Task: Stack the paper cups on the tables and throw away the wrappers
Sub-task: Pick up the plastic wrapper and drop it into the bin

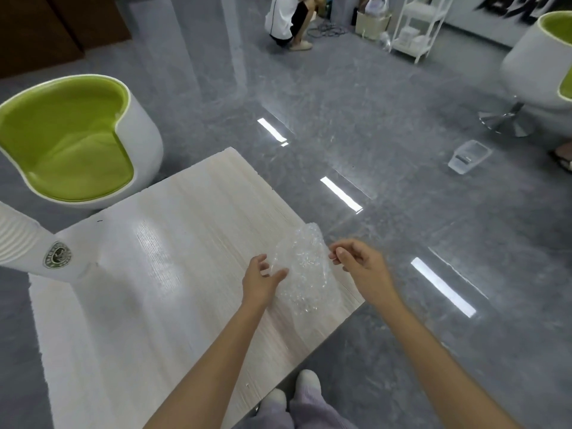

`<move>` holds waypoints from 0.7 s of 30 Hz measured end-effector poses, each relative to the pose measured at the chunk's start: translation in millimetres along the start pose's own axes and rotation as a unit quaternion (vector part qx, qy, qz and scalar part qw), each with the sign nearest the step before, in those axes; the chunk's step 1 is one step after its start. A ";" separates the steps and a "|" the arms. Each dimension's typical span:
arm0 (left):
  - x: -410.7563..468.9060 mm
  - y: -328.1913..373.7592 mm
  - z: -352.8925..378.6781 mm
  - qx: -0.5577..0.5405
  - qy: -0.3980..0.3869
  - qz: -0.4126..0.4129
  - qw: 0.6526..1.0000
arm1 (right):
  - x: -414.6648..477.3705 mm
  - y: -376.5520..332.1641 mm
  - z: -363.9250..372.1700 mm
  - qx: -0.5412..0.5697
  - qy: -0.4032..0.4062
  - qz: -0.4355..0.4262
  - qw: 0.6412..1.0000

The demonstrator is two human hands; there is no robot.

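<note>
A clear crinkled plastic wrapper (pixel 305 267) lies near the right edge of the pale wooden table (pixel 154 289). My left hand (pixel 263 278) rests against the wrapper's left side with fingers spread. My right hand (pixel 360 264) hovers at its right edge, thumb and forefinger pinched close; whether they grip the plastic is unclear. A stack of white ribbed paper cups (pixel 34 249) with a round green logo lies on its side at the table's left edge.
A white tub chair with a green seat (pixel 71 140) stands beyond the table's far left. Another such chair (pixel 541 72) is at the far right. A clear plastic bin (pixel 469 156) lies on the grey floor. A person crouches at the back (pixel 288 20) near a white rack (pixel 418 26).
</note>
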State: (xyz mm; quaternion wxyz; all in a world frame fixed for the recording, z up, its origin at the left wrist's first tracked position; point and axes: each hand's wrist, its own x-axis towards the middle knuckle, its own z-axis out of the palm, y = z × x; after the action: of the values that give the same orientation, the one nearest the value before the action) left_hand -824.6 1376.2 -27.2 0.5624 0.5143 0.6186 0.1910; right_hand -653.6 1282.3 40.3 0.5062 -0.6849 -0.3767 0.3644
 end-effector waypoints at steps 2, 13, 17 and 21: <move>3.4 -2.7 2.9 -0.003 -0.005 -0.021 1.000 | 1.9 1.2 0.6 0.006 -0.003 0.001 1.000; 7.8 -2.3 -6.0 -0.070 0.031 0.017 0.997 | 0.0 -1.0 -4.1 0.006 0.008 0.004 1.000; 6.6 2.6 -11.9 -0.088 0.030 0.039 0.995 | -8.3 -3.9 -3.4 0.012 0.028 0.002 1.000; 4.0 6.2 -16.3 -0.095 0.016 0.052 0.994 | -21.6 -4.8 0.3 0.014 0.049 0.007 0.999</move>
State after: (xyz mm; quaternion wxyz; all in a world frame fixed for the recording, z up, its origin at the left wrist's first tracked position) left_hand -835.9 1387.7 -19.3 0.5883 0.4866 0.5791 0.2860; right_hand -664.3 1264.3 47.4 0.5308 -0.6973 -0.3417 0.3395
